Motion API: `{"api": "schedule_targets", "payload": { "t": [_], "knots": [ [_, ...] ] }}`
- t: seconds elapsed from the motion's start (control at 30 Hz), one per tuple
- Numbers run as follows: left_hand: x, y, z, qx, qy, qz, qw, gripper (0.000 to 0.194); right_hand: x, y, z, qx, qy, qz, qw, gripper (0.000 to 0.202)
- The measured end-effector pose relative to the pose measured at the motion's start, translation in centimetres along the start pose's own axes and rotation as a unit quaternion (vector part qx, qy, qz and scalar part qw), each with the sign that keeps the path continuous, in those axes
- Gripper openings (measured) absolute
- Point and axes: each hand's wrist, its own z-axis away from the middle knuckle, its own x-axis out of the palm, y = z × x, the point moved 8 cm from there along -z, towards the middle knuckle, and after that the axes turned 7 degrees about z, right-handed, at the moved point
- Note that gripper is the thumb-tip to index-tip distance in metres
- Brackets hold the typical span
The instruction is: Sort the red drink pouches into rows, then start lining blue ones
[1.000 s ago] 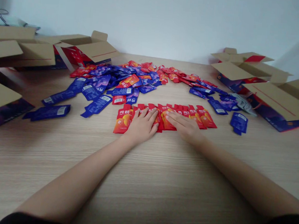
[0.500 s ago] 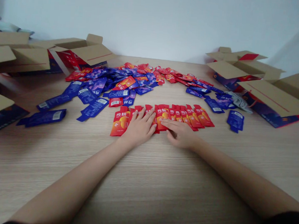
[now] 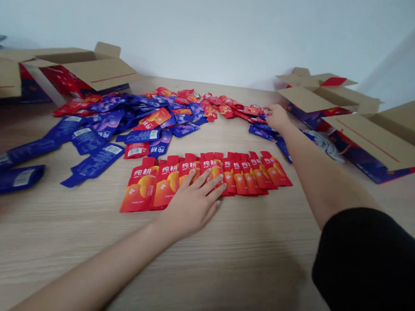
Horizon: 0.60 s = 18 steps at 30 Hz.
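Observation:
A row of several overlapping red sachets (image 3: pixel 165 183) with orange fruit prints lies flat across the table. My left hand (image 3: pixel 195 204) rests on the middle of this row, palm down with its fingers spread. Farther off, my right hand (image 3: pixel 277 117) reaches to the right end of the heap, beside red sachets (image 3: pixel 251 112) and blue sachets (image 3: pixel 262 132). Its fingertips are small and blurred there, so whether they grip a sachet is hidden.
A heap of blue sachets (image 3: pixel 136 110) mixed with red ones spreads behind the row, with loose blue sachets (image 3: pixel 98 159) on the left. Open cartons stand at the left (image 3: pixel 104 75) and right (image 3: pixel 375 143). A greyish bundle (image 3: pixel 325 145) lies by the right carton.
My right hand has left the row and moved away to the heap's right end. My left hand stays on the row. The view has shifted, bringing the row closer.

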Motion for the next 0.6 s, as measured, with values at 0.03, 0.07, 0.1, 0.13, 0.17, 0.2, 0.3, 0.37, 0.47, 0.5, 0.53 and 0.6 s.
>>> {"api": "schedule_targets", "payload": {
  "t": [0.03,0.07,0.1,0.13,0.17,0.2,0.3,0.37,0.47,0.5,0.53,0.6],
  "knots": [
    [0.0,0.0,0.1,0.000,0.006,0.000,1.000,0.047,1.1,0.2,-0.8,0.005,-0.018,0.020,1.000,0.055],
    [-0.1,0.0,0.2,0.001,0.012,0.000,1.000,0.047,2.1,0.3,-1.3,0.010,-0.035,0.037,0.999,0.056],
    [-0.2,0.1,0.2,0.003,0.015,0.000,1.000,0.047,3.1,0.1,-1.6,0.016,-0.049,0.051,0.997,0.056],
    [-0.2,0.2,0.2,0.005,0.016,0.000,1.000,0.048,3.9,-0.1,-1.8,0.021,-0.060,0.062,0.996,0.055],
    [-0.2,0.3,0.2,0.006,0.015,0.000,1.000,0.048,4.6,-0.3,-2.0,0.027,-0.067,0.074,0.995,0.052],
    [-0.2,0.3,0.3,0.006,0.013,0.000,1.000,0.048,5.1,-0.6,-2.0,0.031,-0.067,0.085,0.994,0.049],
    [-0.3,0.3,0.3,0.002,0.010,0.002,1.000,0.048,5.3,-1.4,-2.0,0.040,-0.044,0.113,0.992,0.036],
    [-0.4,0.3,0.3,-0.001,0.012,0.006,1.000,0.048,4.2,-1.8,-1.7,0.044,-0.010,0.116,0.992,0.032],
    [-0.2,0.4,0.5,-0.003,0.011,0.012,1.000,0.050,0.4,-1.9,-0.4,0.067,0.084,0.040,0.993,0.032],
    [-0.1,0.5,0.6,-0.005,0.013,0.012,1.000,0.051,-0.9,-1.8,0.3,0.072,0.110,0.006,0.991,0.034],
    [-0.1,0.6,0.7,-0.006,0.015,0.013,1.000,0.053,-2.2,-1.9,1.1,0.069,0.127,-0.029,0.989,0.035],
    [-0.4,1.1,0.9,-0.004,0.028,0.020,0.999,0.055,-4.5,-2.6,3.0,0.024,0.136,-0.093,0.986,0.035]
  ]
}}
